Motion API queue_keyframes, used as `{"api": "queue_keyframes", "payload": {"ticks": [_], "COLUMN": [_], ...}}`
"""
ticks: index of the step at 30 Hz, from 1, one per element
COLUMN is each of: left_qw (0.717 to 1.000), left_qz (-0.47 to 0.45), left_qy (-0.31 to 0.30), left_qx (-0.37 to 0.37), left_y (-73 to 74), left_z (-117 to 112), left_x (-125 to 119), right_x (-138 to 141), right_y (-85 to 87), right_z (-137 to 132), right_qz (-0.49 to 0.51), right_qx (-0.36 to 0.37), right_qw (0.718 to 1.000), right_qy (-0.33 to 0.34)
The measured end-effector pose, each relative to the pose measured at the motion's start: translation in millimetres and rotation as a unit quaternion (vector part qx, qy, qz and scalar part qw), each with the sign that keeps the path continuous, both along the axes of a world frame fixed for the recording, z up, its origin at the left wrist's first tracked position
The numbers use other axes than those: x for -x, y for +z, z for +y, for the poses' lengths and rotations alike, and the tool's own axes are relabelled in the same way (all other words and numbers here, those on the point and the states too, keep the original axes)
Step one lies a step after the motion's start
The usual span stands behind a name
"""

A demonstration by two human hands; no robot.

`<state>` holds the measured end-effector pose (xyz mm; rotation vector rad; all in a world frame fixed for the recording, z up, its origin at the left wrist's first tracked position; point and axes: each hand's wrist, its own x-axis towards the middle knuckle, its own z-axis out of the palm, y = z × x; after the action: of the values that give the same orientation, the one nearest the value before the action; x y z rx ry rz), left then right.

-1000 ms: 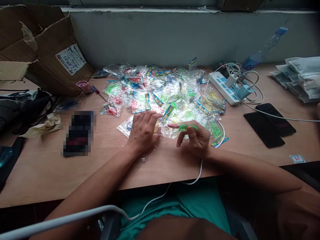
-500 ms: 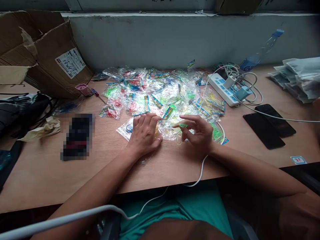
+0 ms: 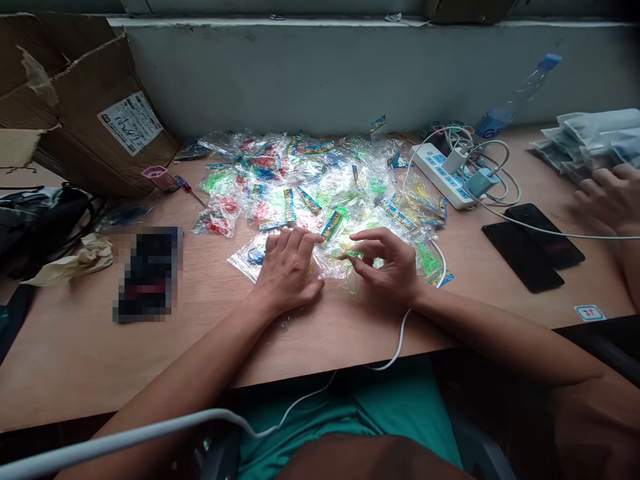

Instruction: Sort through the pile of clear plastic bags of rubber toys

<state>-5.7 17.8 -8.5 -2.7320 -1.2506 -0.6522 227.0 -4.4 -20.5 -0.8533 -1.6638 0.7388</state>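
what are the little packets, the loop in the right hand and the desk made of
Packets: thin clear plastic film, glossy and crinkled. Green loop in the right hand: likely rubber or silicone, as it hangs limp. Desk: matte wood-grain top, possibly laminate.

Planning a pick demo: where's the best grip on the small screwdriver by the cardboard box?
Take the screwdriver by its red handle, from above, grip across it: it lies flat on the table, handle thickest, shaft thin. A pink item crowds its left.
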Motion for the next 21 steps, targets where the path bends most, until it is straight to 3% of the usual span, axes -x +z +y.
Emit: {"api": "queue_keyframes", "payload": {"ticks": [4,10,17,21], "left_qw": [1.000,0.999,1.000,1.000], "left_qz": [0.005,0.008,0.011,0.017], "left_qy": [-0.013,-0.036,-0.026,-0.004], "left_qx": [0.002,0.002,0.007,0.021], "left_y": [-0.5,1.0,3.3,5.2], "left_z": [-0.9,-3.1,-4.1,-4.2], "left_x": [-0.1,0.3,-0.1,-0.2], "right_x": [0.7,2.2,-2.8,-7.0], "right_y": [-4.5,-9.8,-8.0,-4.7], "right_z": [-1.8,-0.7,4.4,6.4], "right_qz": [-0.009,-0.069,-0.135,-0.183], "right_qx": [0.006,-0.029,-0.160,-0.211], "right_qw": [0.999,0.997,0.974,0.955], "right_qy": [0.038,0.022,-0.082,-0.102]}}
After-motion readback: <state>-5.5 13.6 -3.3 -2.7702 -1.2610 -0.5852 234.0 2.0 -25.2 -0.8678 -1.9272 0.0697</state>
